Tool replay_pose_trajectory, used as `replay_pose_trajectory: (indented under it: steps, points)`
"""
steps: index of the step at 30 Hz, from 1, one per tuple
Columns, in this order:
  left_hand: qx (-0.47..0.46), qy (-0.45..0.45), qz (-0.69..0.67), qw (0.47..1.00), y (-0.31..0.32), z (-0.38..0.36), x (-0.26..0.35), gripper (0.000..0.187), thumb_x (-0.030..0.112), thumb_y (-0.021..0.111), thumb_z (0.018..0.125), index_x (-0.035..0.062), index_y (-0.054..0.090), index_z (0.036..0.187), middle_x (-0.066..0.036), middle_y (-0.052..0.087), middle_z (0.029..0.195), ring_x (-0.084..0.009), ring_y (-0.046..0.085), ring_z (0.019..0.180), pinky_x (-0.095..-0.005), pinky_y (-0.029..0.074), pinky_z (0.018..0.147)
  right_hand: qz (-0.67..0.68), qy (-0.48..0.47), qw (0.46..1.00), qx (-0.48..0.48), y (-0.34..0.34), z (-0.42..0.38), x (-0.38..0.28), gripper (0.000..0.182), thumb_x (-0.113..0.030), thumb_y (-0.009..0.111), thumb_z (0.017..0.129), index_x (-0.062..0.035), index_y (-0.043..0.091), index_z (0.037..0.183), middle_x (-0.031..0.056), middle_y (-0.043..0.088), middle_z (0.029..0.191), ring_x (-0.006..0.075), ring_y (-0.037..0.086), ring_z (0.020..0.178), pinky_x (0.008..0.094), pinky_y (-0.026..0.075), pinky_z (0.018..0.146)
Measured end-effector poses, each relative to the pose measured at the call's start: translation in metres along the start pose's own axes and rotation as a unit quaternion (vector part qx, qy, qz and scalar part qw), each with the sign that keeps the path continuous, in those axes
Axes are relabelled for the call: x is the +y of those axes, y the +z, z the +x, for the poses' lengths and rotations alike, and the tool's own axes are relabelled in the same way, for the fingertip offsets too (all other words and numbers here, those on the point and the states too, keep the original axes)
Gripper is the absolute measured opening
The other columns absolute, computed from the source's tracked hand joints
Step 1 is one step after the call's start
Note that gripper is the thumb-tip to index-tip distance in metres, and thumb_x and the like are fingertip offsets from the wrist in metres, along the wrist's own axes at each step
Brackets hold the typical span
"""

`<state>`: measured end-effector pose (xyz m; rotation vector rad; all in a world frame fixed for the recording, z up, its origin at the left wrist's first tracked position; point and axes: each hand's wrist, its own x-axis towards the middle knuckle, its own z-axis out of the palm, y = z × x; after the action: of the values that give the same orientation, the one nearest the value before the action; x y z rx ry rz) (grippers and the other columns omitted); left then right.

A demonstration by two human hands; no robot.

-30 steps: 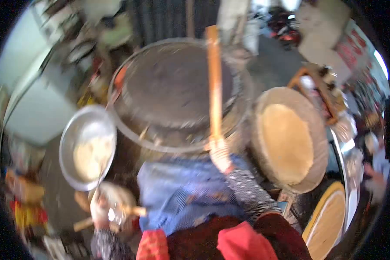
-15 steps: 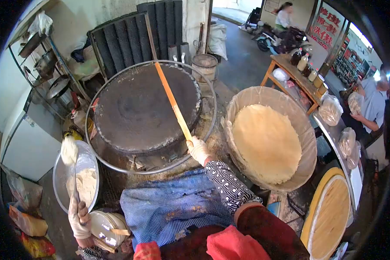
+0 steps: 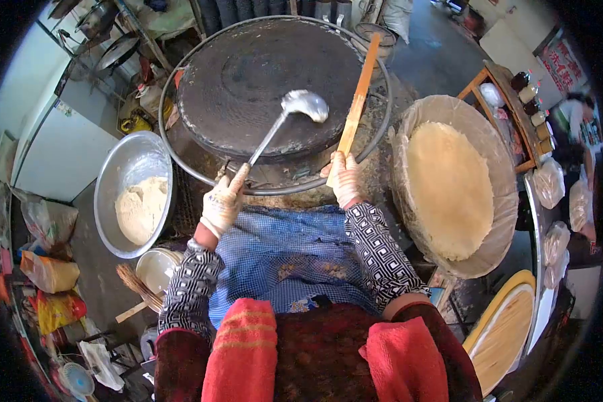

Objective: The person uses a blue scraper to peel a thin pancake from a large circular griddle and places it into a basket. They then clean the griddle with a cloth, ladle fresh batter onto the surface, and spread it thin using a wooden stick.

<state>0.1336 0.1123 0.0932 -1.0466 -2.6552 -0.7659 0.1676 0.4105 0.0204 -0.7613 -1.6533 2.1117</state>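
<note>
My gloved left hand [image 3: 222, 204] is closed round the handle of a metal ladle [image 3: 264, 139]. White batter coats the ladle's bowl, which is over the near right part of a large round black griddle [image 3: 261, 74]. In my gloved right hand [image 3: 345, 177] is the lower end of a flat wooden spreader stick [image 3: 360, 94], tilted up and away along the griddle's right side. To the left, a metal basin [image 3: 135, 194] contains pale batter. A big plastic-lined basket [image 3: 509, 194] on the right holds a stack of thin, round, pale-brown pancakes [image 3: 452, 191].
A metal ring rail [image 3: 281, 191] surrounds the griddle. A white bucket [image 3: 155, 268] and a brush [image 3: 135, 285] are at lower left. A round wooden board [image 3: 502, 331] leans at lower right. Bottles stand on a wooden table [image 3: 496, 74]; another person [image 3: 579, 127] is at far right.
My left hand has carried the batter-laden ladle from beside the basin to over the griddle. The wooden stick has swung rightward in my right hand. The camera view has tilted down.
</note>
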Motion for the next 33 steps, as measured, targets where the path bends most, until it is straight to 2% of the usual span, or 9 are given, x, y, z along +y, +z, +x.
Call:
replay_pose_trajectory:
  steps: [6,10,12,18,22,24,26,30,33]
  points:
    - [-0.036,0.018,0.127,0.991,0.003,-0.004,-0.013,0.071,0.009,0.063,0.078,0.0224,0.04,0.144,-0.014,0.057,0.086,-0.0325,0.062,0.073,-0.0422,0.052,0.059,-0.034,-0.04,0.999,0.011,0.01,-0.005,0.008,0.022,-0.027,0.046,0.1,-0.0056,0.047,0.103,0.0074,0.057,0.054,0.0174,0.055,0.044,0.0307,0.046,0.044]
    - [0.148,0.026,0.042,0.988,-0.002,0.001,-0.002,0.056,0.005,0.063,0.084,0.0159,0.05,0.137,-0.015,0.061,0.093,-0.0334,0.063,0.077,-0.0392,0.054,0.065,-0.026,-0.062,0.997,-0.041,0.003,-0.01,0.004,0.017,-0.024,0.047,0.1,-0.007,0.044,0.104,0.0075,0.062,0.065,0.0155,0.06,0.055,0.0296,0.049,0.053]
    - [0.138,-0.136,-0.08,0.978,-0.002,-0.002,-0.001,0.056,0.003,0.063,0.085,0.0126,0.048,0.138,-0.018,0.062,0.102,-0.0315,0.064,0.082,-0.0341,0.054,0.072,0.051,-0.086,0.994,-0.051,0.004,-0.018,-0.009,0.012,-0.015,0.048,0.098,-0.0073,0.043,0.106,0.0098,0.064,0.079,0.015,0.059,0.056,0.0277,0.05,0.053]
    - [0.273,-0.372,-0.205,0.863,-0.034,-0.07,-0.021,0.058,0.002,0.061,0.09,0.0051,0.038,0.144,-0.012,0.06,0.12,-0.0177,0.058,0.102,-0.0279,0.047,0.089,0.099,0.091,0.976,-0.17,-0.051,-0.028,-0.074,0.029,-0.033,0.052,0.097,-0.0042,0.053,0.1,-0.0001,0.048,0.059,0.0102,0.046,0.043,0.0275,0.041,0.038]
    - [0.258,-0.403,-0.039,0.877,-0.044,-0.197,-0.118,0.057,0.004,0.056,0.093,0.0033,0.033,0.145,-0.014,0.064,0.114,-0.0199,0.059,0.103,-0.0302,0.048,0.087,-0.211,0.04,0.962,-0.17,-0.082,-0.036,-0.066,0.034,-0.037,0.051,0.097,-0.006,0.056,0.086,0.0061,0.056,0.056,0.0191,0.056,0.045,0.0372,0.044,0.039]
    - [0.081,-0.618,-0.015,0.782,-0.088,-0.189,-0.091,0.056,0.007,0.055,0.092,0.0041,0.035,0.144,-0.019,0.065,0.111,-0.0291,0.062,0.105,-0.0383,0.048,0.087,-0.604,-0.283,0.724,-0.175,-0.089,-0.046,-0.059,0.034,-0.038,0.05,0.096,-0.0063,0.058,0.087,0.0175,0.064,0.066,0.0359,0.063,0.06,0.0497,0.05,0.056]
    - [-0.012,-0.546,0.113,0.83,-0.068,-0.272,-0.181,0.057,0.012,0.056,0.088,0.0053,0.037,0.142,-0.024,0.065,0.11,-0.0363,0.062,0.106,-0.0443,0.047,0.09,-0.677,-0.167,0.695,-0.176,-0.08,-0.043,-0.066,0.033,-0.039,0.049,0.094,-0.0077,0.06,0.091,0.0243,0.064,0.077,0.0453,0.062,0.075,0.0544,0.049,0.073]
    - [-0.222,-0.557,0.25,0.76,-0.078,-0.216,-0.153,0.058,0.028,0.056,0.087,0.009,0.042,0.14,-0.02,0.049,0.136,-0.0364,0.048,0.125,-0.044,0.04,0.103,-0.649,-0.155,0.736,-0.111,-0.059,-0.023,-0.061,0.034,-0.039,0.049,0.094,-0.0059,0.059,0.095,0.0244,0.065,0.078,0.0412,0.064,0.077,0.0502,0.05,0.07]
    - [-0.048,-0.254,0.346,0.902,-0.065,-0.142,-0.105,0.05,0.024,0.061,0.085,0.0064,0.051,0.13,-0.015,0.053,0.129,-0.0308,0.05,0.121,-0.044,0.041,0.098,-0.666,-0.163,0.709,-0.163,-0.031,-0.064,-0.079,0.033,-0.037,0.05,0.094,-0.0048,0.057,0.091,0.0204,0.064,0.073,0.0427,0.062,0.069,0.0499,0.051,0.067]
